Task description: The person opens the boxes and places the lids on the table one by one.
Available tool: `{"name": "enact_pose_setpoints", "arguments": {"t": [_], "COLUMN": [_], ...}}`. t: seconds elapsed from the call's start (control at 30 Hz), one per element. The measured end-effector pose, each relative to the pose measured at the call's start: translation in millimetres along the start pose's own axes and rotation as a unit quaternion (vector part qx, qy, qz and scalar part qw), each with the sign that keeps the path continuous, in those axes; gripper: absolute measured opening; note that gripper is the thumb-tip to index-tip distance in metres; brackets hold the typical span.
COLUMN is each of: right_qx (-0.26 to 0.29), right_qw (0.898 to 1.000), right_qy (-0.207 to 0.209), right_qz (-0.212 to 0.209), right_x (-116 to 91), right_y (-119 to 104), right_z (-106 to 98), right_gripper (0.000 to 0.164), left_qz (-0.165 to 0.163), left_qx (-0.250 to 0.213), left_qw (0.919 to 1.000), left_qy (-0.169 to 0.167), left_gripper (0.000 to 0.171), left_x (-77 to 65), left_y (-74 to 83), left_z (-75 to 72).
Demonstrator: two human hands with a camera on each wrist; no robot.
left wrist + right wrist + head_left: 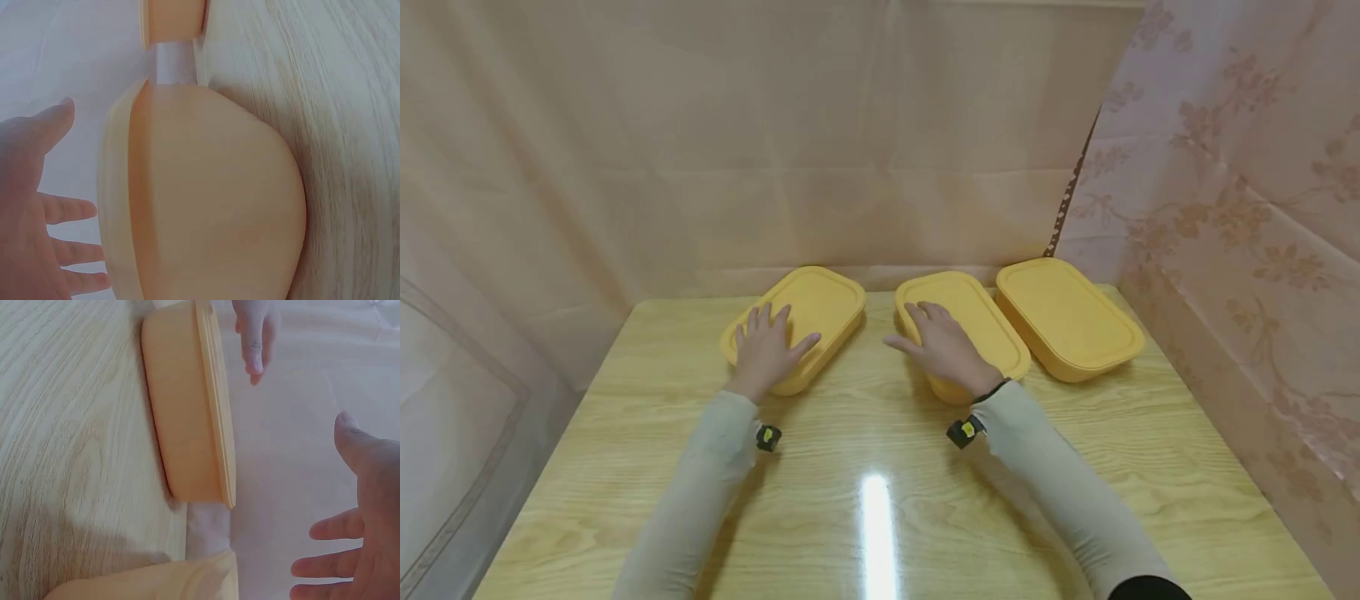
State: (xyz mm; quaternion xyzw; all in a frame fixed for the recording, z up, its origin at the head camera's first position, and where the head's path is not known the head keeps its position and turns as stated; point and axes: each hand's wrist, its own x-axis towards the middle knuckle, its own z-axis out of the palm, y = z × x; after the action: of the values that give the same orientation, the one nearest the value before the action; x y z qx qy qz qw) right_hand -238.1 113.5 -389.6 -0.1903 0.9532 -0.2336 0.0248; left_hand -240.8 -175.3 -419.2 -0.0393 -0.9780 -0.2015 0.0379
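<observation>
Along far table edge point(692, 302) | 3 yellow boxes point(823, 304) point(981, 325) point(1067, 308) | hands point(765, 354) point(946, 346) spread over 2, gripping nothing | gap point(867, 367) between

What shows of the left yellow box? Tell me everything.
The left yellow box is rectangular with rounded corners, looks like opaque plastic, and wears a closed lid with a protruding rim. It lies flat on the wood-grained table near the far edge, its far end angled rightward. The left hand hovers over it, apparently without contact.

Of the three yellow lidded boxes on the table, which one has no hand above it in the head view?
The rightmost box, nearest the flowered cloth. The left hand is over the leftmost box, and the right hand is over the middle box.
</observation>
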Motion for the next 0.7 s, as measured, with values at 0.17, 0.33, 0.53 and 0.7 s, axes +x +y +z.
{"name": "enact_pose_setpoints", "arguments": {"t": [0.17, 0.33, 0.53, 0.7], "right_qx": [0.01, 0.021, 0.03, 0.034], "right_qw": [1.0, 1.0, 0.999, 0.999], "right_qy": [-0.005, 0.006, 0.007, -0.002], "right_qz": [-0.005, -0.018, -0.02, -0.016], "right_x": [0.7, 2.7, 6.0, 8.3], "right_y": [-3.6, -6.9, -15.6, -21.6], "right_z": [2.4, 6.0, 10.0, 14.8], "right_gripper": [0.085, 0.084, 0.084, 0.086], "left_qz": [-0.006, -0.01, -0.014, -0.015], "left_qx": [-0.002, -0.007, -0.021, -0.021], "left_qw": [1.0, 0.9999, 0.9997, 0.9997], "left_qy": [0.002, 0.004, -0.005, -0.004], "left_gripper": [0.083, 0.083, 0.084, 0.084], "left_x": [-1.6, -2.3, -2.7, -1.9], "left_y": [-3.5, -6.7, -7.3, -7.3], "left_z": [-2.9, -4.2, -1.7, -0.6]}}
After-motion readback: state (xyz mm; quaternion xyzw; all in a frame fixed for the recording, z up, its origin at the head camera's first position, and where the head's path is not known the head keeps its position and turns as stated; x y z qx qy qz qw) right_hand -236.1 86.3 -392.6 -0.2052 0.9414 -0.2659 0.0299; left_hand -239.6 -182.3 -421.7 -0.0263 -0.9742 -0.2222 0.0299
